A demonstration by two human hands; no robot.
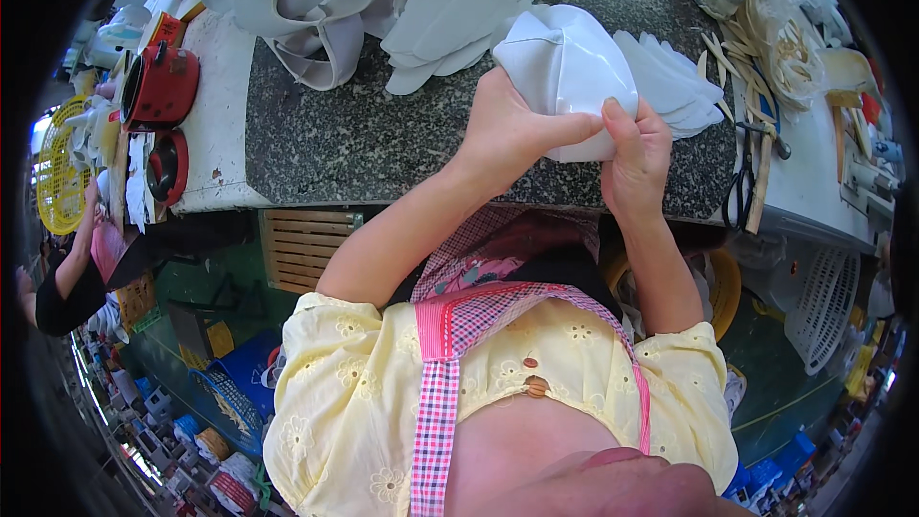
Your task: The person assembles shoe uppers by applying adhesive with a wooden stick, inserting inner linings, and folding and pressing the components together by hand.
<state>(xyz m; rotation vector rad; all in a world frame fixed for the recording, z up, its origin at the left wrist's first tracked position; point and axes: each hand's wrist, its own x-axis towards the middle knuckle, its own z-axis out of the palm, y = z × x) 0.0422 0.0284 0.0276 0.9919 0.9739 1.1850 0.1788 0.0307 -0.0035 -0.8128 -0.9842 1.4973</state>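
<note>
Between my two hands is a white, glossy shoe upper (589, 48), raised over the stone slab. My left hand (507, 124) grips its left side, the thumb stretched across the near edge and the fingers hidden behind. On the lower right, my right hand (637, 148) pinches the edge, its thumb close to the left thumb tip. Just beyond lies a fan of pale grey, sole-shaped pieces (464, 10). More such pieces (670, 86) lie in a stack to the right. Several curved grey-white uppers (311, 5) are heaped at the far left.
The speckled dark stone slab (325, 144) covers the middle of the workbench. A red pot (163, 86) stands at the left. Scissors (739, 187) and wooden sticks lie by the right edge, near a plastic bag (793, 48). Another person's arm (77, 254) shows at far left.
</note>
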